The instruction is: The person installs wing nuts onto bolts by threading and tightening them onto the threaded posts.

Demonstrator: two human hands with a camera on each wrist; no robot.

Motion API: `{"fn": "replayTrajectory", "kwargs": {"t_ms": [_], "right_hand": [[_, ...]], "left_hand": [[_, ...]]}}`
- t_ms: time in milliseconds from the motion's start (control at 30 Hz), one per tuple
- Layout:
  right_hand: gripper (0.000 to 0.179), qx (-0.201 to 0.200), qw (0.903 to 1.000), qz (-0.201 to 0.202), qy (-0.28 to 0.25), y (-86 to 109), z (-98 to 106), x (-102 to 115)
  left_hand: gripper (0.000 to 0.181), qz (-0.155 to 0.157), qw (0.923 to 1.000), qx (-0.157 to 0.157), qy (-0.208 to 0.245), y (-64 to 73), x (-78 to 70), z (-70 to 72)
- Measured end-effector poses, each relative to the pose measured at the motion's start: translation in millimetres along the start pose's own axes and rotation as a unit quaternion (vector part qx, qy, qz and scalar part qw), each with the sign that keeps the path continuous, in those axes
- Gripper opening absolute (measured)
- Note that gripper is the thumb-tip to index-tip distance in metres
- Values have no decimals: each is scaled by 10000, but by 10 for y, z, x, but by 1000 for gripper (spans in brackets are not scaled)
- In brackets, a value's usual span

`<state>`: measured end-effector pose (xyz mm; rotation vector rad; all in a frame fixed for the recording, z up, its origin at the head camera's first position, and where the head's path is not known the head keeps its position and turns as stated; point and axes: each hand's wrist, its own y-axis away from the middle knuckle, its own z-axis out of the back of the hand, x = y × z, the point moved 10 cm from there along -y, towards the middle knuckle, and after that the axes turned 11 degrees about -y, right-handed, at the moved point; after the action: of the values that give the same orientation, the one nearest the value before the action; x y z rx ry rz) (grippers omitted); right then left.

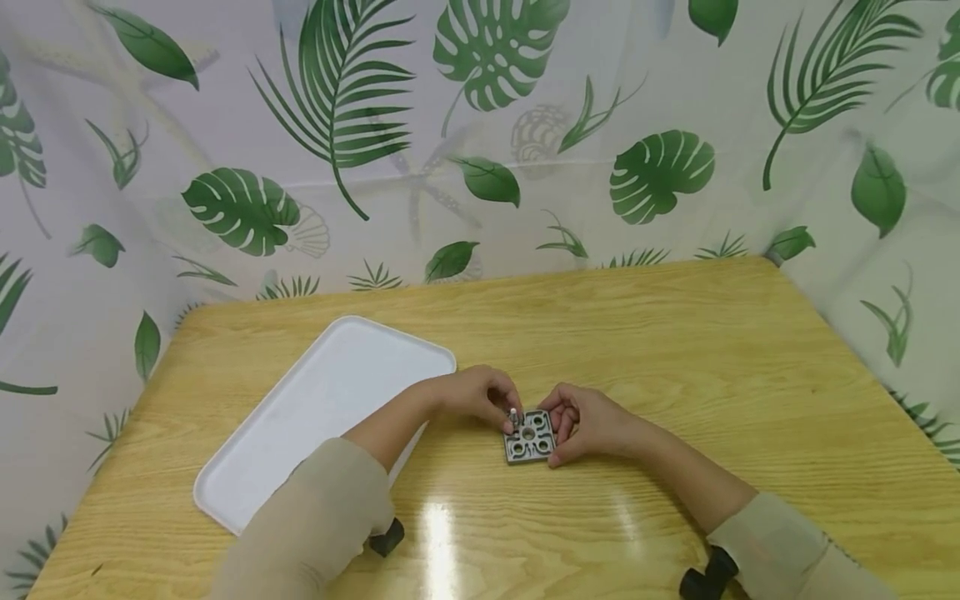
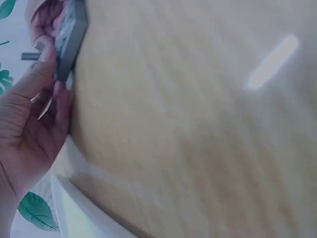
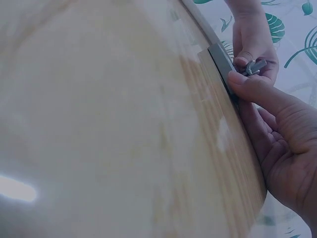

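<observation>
A square grey metal plate (image 1: 529, 447) with several round holes lies near the middle of the table. My right hand (image 1: 596, 423) grips its right edge, the thumb at the near corner and the fingers at the far side. At the plate's far left corner a small silver metal pin (image 1: 513, 415) sticks up. The thumb and fingers of my left hand (image 1: 476, 395) pinch it low down, close to the plate. In the right wrist view the pin (image 3: 258, 66) has a curved metal piece at its base. The left fingers partly hide how it meets the plate.
A white rectangular tray (image 1: 322, 392) lies on the wooden table (image 1: 675, 333) at the left, partly under my left forearm. Behind the table hangs a leaf-patterned cloth (image 1: 570, 183). Dark wrist devices (image 1: 708, 573) show at both sleeves.
</observation>
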<state>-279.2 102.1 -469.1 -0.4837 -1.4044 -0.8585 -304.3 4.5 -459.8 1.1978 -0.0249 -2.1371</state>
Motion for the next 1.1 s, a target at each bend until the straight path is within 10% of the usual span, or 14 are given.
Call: {"fn": "replayTrajectory", "kwargs": {"t_ms": [167,333,667,900,1100], "right_hand": [[63,4,10000,2,13,4,1,7],[63,-24,10000,-12,5,6,6,4],[63,-42,9999,76,-83,3,12,-1],[63,-51,9999,112,39,7,15,7],[62,-84,9999,97,60,7,23,9]], "left_hand": [[18,-104,9974,711,-86,-80,-57,-25],[29,-57,9984,565,33,-49,24,6],[34,239,9921,-1228,84,268,129,0],[38,377,9611,-2726,-251,436,-1,-30],[36,396,9405,-3302,-699,448,-33,-60]]}}
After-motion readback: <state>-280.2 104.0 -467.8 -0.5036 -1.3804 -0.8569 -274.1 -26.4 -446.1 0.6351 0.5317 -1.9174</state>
